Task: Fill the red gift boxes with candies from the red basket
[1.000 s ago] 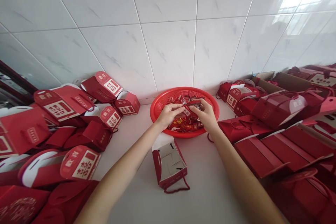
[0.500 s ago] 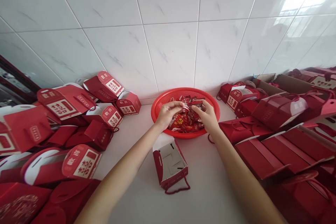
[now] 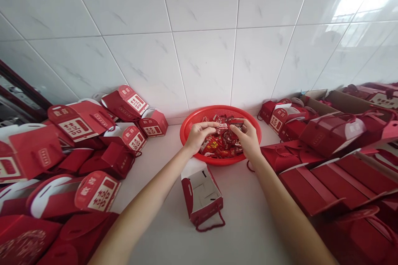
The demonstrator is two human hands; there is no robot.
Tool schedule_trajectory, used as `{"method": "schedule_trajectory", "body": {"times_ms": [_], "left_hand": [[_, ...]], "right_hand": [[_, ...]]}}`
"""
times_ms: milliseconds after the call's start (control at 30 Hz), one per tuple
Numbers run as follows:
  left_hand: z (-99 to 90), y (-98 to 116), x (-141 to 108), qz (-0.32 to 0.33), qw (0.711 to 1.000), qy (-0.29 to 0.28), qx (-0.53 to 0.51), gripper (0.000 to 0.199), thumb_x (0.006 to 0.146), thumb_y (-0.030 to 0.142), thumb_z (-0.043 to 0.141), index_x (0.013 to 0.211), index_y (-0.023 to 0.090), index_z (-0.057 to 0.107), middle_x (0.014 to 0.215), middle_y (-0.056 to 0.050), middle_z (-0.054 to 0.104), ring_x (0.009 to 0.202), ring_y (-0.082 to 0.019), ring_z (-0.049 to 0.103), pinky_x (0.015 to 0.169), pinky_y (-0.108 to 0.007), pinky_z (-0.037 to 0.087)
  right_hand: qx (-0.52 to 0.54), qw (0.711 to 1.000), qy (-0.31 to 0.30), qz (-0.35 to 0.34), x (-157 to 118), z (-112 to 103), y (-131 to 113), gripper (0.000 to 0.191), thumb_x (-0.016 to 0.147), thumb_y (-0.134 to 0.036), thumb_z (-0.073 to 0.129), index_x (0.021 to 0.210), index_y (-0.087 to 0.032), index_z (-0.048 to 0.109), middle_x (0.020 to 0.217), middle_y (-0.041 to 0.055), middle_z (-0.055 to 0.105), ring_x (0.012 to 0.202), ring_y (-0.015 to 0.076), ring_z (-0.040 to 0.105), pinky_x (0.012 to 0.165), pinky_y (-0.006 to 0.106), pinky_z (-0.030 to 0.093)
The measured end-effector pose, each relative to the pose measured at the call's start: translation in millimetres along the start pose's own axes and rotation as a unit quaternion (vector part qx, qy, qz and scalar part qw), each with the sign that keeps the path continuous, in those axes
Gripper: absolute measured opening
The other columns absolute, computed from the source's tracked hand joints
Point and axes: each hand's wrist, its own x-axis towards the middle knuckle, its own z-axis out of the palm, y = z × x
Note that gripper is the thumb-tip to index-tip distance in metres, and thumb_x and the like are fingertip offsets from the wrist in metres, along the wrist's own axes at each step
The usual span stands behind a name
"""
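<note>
While between both hands [image 3: 198,136] [image 3: 245,140], wrapped sweets [image 3: 223,132]

Plastic basket [image 3: 199,121]: vivid red, fine perforated lattice; wrapped candies [image 3: 220,149] inside, red with yellow and white print. Gift boxes [image 3: 127,103]: deep red, white panels, red double-happiness characters; handle cords [image 3: 210,227] darker red. Wall tiles [image 3: 202,64]: white, faint grey veining.

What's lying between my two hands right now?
In the head view, a heap of red wrapped sweets in a red plastic basket lies between the left hand and the right hand.
</note>
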Motion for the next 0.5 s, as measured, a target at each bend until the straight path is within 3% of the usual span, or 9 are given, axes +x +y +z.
{"method": "schedule_trajectory", "body": {"times_ms": [100,167,300,367,500], "left_hand": [[-8.3,3.4,12.5,0.004,0.999,0.009,0.031,0.017,0.06,0.029,0.069,0.071,0.019,0.078,0.094,-0.005,0.079,0.094,-0.024,0.071,0.092,-0.038,0.055],[-18.0,5.1,23.2,-0.002,0.993,0.017,0.12,0.018,0.065,0.028,0.062,0.068,0.019,0.076,0.091,-0.005,0.079,0.09,-0.022,0.071,0.086,-0.034,0.056],[-35.5,6.8,41.1,-0.009,0.912,-0.001,0.411,0.024,0.072,0.023,0.053,0.067,0.018,0.077,0.075,-0.004,0.077,0.075,-0.02,0.07,0.071,-0.029,0.055],[-36.8,6.9,46.8,-0.008,0.885,-0.027,0.465,0.025,0.072,0.02,0.053,0.068,0.019,0.078,0.072,-0.003,0.076,0.07,-0.019,0.068,0.069,-0.028,0.053],[-23.9,2.6,55.5,0.009,0.842,-0.115,0.528,0.027,0.073,0.015,0.055,0.079,0.024,0.08,0.088,0.0,0.079,0.081,-0.017,0.069,0.077,-0.025,0.052]], "right_hand": [[0.003,1.0,0.009,-0.011,2.2,-0.8,3.0,0.035,0.071,-0.043,0.076,0.097,-0.022,0.065,0.092,0.0045,0.071,0.087,0.0227,0.066,0.08,0.038,0.053],[0.001,1.0,0.011,-0.013,3.4,-1.2,4.9,0.035,0.071,-0.042,0.075,0.097,-0.021,0.065,0.093,0.0049,0.071,0.088,0.023,0.066,0.082,0.039,0.053],[0.002,1.0,0.009,-0.015,4.2,-0.9,6.3,0.033,0.073,-0.041,0.074,0.097,-0.022,0.064,0.093,0.0048,0.071,0.088,0.0232,0.066,0.083,0.039,0.052],[0.01,1.0,0.007,-0.016,4.2,-0.1,5.5,0.032,0.072,-0.041,0.074,0.096,-0.022,0.064,0.094,0.0048,0.071,0.091,0.0235,0.066,0.084,0.039,0.052],[0.025,0.999,0.022,-0.007,3.5,1.2,1.9,0.033,0.071,-0.041,0.075,0.095,-0.022,0.064,0.089,0.0034,0.071,0.086,0.0224,0.066,0.078,0.037,0.053]]}}
